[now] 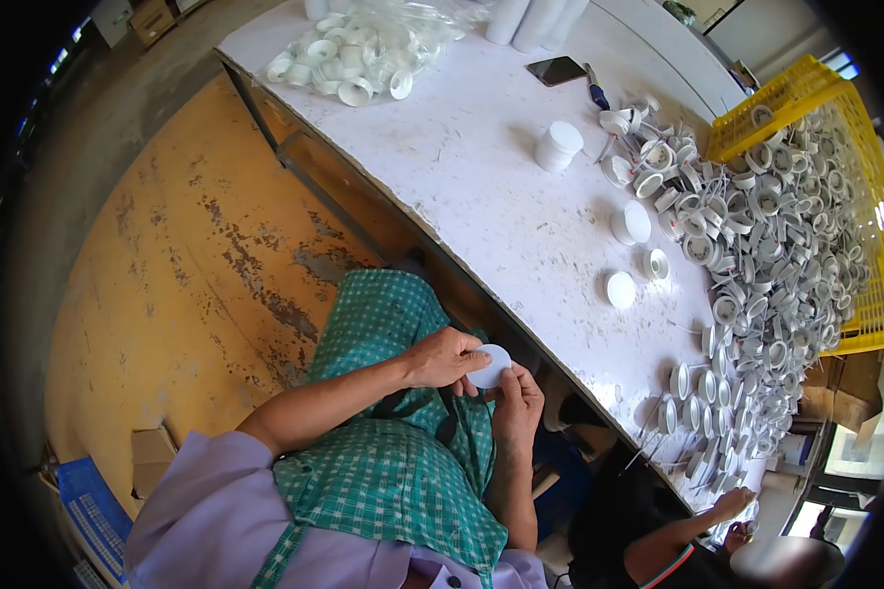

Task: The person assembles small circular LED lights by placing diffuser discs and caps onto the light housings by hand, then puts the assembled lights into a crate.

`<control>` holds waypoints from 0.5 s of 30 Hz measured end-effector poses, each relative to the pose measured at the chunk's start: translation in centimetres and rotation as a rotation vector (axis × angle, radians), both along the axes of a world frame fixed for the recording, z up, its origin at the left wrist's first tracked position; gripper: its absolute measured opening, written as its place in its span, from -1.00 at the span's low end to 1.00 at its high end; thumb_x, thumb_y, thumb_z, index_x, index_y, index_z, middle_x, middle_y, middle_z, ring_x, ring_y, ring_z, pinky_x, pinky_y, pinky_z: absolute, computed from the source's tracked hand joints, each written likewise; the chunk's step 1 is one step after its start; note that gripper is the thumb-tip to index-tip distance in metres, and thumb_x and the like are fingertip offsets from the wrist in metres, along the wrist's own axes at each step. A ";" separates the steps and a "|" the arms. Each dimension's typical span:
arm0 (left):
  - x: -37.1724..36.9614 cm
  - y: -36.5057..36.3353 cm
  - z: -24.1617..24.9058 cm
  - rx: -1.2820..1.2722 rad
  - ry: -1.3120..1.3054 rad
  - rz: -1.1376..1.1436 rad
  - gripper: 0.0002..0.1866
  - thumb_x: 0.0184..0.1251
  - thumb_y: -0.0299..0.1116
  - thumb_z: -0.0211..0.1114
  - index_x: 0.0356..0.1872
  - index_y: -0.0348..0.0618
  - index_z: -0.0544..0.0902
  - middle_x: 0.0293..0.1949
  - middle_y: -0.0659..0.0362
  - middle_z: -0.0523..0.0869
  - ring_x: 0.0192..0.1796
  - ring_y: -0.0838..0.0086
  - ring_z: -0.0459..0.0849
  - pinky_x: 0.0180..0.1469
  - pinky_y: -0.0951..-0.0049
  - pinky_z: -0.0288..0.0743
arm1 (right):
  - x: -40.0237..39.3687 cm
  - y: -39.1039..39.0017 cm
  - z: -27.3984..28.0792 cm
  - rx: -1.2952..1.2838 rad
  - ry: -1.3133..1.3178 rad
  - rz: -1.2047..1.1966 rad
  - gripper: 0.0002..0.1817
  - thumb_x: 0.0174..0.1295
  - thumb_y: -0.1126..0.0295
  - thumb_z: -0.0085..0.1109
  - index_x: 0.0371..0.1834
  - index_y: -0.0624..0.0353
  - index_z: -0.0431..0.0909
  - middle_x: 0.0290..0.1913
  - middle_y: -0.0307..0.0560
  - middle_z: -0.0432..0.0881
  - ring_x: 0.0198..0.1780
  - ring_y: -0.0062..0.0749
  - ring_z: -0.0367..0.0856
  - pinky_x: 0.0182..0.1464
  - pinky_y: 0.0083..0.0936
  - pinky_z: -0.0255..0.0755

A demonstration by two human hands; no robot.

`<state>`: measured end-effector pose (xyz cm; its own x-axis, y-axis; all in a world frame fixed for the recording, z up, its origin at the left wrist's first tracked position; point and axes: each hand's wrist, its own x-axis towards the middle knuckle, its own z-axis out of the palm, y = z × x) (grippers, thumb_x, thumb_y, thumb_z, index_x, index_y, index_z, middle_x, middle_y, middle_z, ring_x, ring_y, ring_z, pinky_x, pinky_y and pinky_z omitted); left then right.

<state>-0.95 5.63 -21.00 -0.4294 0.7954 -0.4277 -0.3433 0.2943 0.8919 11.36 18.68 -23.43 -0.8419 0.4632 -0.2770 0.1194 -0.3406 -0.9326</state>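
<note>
Head view shows the left hand [446, 357] and right hand [518, 398] pinching 1 white disc [490, 365] between them (seemingly fitting it), so next calls for a firm press, with the parts pile [766, 245] beyond the right hand.

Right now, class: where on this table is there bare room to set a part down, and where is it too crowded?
Bare tabletop lies between the bag of white rings, the phone and the stack of white discs. Another free strip runs along the near edge, left of the loose discs. The heap of white fittings by the yellow crate is crowded.
</note>
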 end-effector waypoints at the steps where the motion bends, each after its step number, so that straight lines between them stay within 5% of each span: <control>1: 0.0 0.0 -0.2 0.039 -0.048 -0.020 -0.71 0.40 -0.35 0.10 -0.10 -0.45 0.57 -0.32 0.00 0.71 -0.37 0.45 0.72 -0.41 0.56 0.61 | 0.1 0.1 -0.1 -0.062 0.018 -0.025 -0.77 0.35 0.40 0.03 -0.11 0.33 0.57 -0.39 -0.21 0.60 -0.47 -0.65 0.45 -0.41 -0.71 0.33; 8: 0.2 0.0 -0.6 0.175 -0.036 -0.079 -0.74 0.35 -0.42 0.10 -0.08 -0.41 0.57 -0.31 0.04 0.71 -0.31 0.44 0.72 -0.26 0.53 0.62 | 0.2 0.4 -0.5 -0.066 0.013 -0.072 -0.82 0.32 0.42 0.05 -0.16 0.33 0.54 -0.40 -0.17 0.60 -0.49 -0.61 0.46 -0.43 -0.69 0.34; 15: -0.3 0.9 1.2 0.042 0.050 -0.066 -0.74 0.36 -0.39 0.10 -0.08 -0.39 0.58 -0.34 0.05 0.71 -0.38 0.49 0.72 -0.43 0.57 0.58 | -0.1 0.3 0.2 0.111 0.013 -0.053 -0.82 0.29 0.38 0.14 -0.21 0.30 0.57 -0.42 -0.20 0.59 -0.47 -0.65 0.45 -0.43 -0.70 0.32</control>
<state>-1.24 6.51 -19.80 -0.3949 0.8397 -0.3728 -0.2793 0.2769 0.9194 11.29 18.98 -23.22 -0.8188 0.5340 -0.2107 0.0919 -0.2404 -0.9663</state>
